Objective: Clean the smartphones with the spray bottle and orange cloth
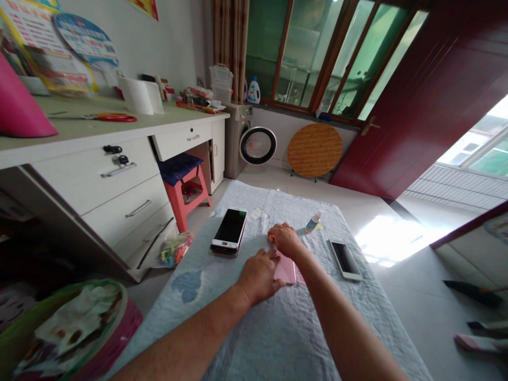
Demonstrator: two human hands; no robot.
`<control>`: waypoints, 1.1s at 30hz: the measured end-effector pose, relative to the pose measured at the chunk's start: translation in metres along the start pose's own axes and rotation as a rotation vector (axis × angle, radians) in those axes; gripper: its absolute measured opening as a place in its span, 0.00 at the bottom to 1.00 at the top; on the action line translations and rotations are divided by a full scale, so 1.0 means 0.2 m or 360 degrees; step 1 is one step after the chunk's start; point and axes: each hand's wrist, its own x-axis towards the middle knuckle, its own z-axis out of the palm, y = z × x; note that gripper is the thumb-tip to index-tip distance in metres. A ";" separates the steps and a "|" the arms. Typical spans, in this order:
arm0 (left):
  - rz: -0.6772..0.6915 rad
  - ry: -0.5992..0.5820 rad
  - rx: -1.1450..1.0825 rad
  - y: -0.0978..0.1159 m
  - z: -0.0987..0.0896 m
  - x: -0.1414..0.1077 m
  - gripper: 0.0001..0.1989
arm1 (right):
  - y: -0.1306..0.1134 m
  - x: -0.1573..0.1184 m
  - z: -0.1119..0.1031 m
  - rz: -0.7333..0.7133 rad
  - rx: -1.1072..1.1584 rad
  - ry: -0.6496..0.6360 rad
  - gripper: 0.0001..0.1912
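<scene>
A flat pink rectangular thing, perhaps a phone back or case [286, 270], lies on the cloth-covered table. My left hand [260, 275] grips its left side, thumb at the near edge and fingers at the far edge. At its far end my right hand [284, 239] is closed, fingers curled down; what they hold, if anything, is hidden. To the left rests a phone with a white front [230, 227], dark screen up, on top of another dark flat thing. Another white phone [345, 259] lies to the right. A small spray bottle [313, 222] stands beyond my right hand.
A pale blue cloth [246, 344] covers the table. At left are a desk with drawers [119, 196], a pink stool [184, 190] and a bin with waste [127, 317]. Behind stand a washing machine with its door open [257, 145] and a round wooden tabletop [315, 152].
</scene>
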 end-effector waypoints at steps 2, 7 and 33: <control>-0.0014 -0.0008 -0.0011 0.01 -0.01 0.00 0.28 | 0.01 0.00 0.00 0.0020 -0.0020 0.0003 0.11; -0.0004 0.0015 -0.0009 0.01 -0.01 0.00 0.27 | 0.03 -0.03 0.00 0.0119 -0.0032 0.0054 0.12; 0.0038 0.0045 0.0007 0.00 -0.01 0.00 0.25 | 0.12 -0.27 0.06 0.0476 0.0057 0.0254 0.07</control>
